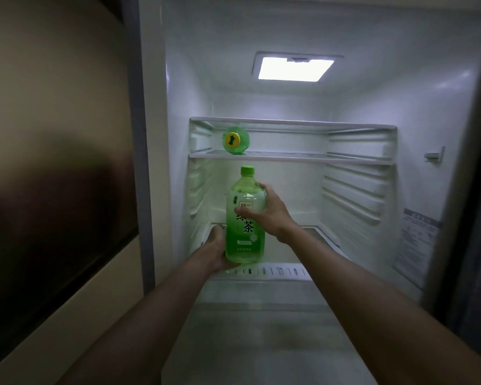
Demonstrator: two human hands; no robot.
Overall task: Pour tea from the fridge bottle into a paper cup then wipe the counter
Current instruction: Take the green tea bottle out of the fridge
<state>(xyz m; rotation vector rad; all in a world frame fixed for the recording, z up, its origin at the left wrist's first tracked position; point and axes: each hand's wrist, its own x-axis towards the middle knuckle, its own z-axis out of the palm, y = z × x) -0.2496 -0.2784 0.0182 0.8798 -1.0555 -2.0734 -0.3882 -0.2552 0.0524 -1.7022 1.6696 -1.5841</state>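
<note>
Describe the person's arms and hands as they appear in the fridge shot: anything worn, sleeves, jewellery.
Both forearms are bare right down to the bottom edge of the picture; no sleeve shows. The left hand and the right hand wear no gloves, and no watch, bracelet or ring is visible. The dim light hides finer detail.

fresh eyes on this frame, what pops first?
The upright green tea bottle at centre, cap on, gripped by both hands: left hand under its base, right hand around its upper body. Behind it, a second green bottle lies on the fridge shelf, under the bright ceiling light.
</note>
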